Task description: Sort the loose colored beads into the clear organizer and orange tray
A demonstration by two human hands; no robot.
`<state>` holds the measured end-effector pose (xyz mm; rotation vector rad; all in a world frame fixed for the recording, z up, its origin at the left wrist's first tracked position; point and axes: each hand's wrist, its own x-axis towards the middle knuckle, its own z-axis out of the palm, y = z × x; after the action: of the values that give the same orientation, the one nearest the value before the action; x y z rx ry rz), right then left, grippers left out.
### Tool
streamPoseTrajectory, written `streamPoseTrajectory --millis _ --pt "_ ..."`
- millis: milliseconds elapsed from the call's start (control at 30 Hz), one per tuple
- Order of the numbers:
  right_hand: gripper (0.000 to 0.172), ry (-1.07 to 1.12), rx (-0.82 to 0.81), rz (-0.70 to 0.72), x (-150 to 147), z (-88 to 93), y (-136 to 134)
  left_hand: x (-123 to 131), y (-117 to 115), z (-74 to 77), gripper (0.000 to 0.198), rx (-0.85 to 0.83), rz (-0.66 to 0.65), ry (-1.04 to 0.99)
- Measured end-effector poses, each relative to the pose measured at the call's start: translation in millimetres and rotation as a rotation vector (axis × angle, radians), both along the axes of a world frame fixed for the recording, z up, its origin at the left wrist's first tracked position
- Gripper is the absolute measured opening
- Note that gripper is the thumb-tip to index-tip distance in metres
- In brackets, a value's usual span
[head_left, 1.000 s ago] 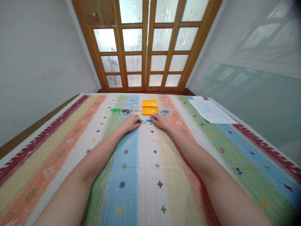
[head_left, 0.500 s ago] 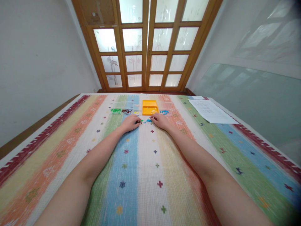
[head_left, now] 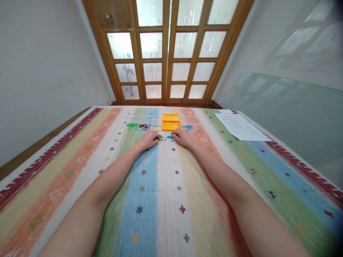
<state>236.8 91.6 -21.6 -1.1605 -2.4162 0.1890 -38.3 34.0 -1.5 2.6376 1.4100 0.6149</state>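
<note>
Both hands rest close together on the striped cloth, just in front of an open yellow box (head_left: 171,125). The fingers of my left hand (head_left: 149,139) are curled together beside small green and dark pieces (head_left: 161,137); anything between the fingertips is too small to make out. Small blue pieces (head_left: 169,137) lie on the cloth by the fingertips of my right hand (head_left: 182,137). Those fingers are also bent and closed, and what they pinch, if anything, is hidden. White bits are scattered in the near half of the yellow box.
Left of the box, clear compartments hold green pieces (head_left: 132,126), dark brown pieces (head_left: 145,126) and a few yellow pieces (head_left: 155,128). More blue pieces (head_left: 187,127) are in a clear compartment on its right. White paper sheets (head_left: 241,126) lie at the table's right. Glazed wooden doors (head_left: 167,57) stand behind.
</note>
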Motion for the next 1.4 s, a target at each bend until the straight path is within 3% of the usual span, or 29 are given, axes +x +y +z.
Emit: streamPoseTrajectory --millis 267,500,667,867,1000,1233,1400 --pt "0.027 -0.005 -0.009 0.000 -0.1 0.2 -0.4 -0.8 1.2 -0.1 0.017 0.024 0.121 -0.105" --pt "0.028 -0.004 -0.008 0.009 -0.1 0.2 -0.5 -16.4 10.0 -3.6 0.014 0.003 0.279 -0.356" --pt "0.030 -0.017 -0.012 -0.001 -0.1 0.6 -0.6 -38.1 26.4 -13.7 0.016 0.014 0.433 -0.582" --pt "0.031 -0.017 -0.023 -0.002 0.1 1.2 -0.6 -64.2 47.8 -30.9 0.020 -0.018 0.509 -0.843" --pt "0.030 -0.010 -0.018 0.000 0.1 1.6 -1.2 -70.6 52.6 -34.0 0.026 -0.072 0.575 -0.970" --pt "0.029 -0.023 -0.029 -0.013 -0.5 4.2 -3.3 -66.2 46.9 -27.4 0.035 -0.122 0.587 -0.950" --pt "0.030 -0.030 -0.034 -0.018 -0.6 3.6 -2.5 -56.8 37.8 -18.4 0.026 -0.074 0.560 -0.765"
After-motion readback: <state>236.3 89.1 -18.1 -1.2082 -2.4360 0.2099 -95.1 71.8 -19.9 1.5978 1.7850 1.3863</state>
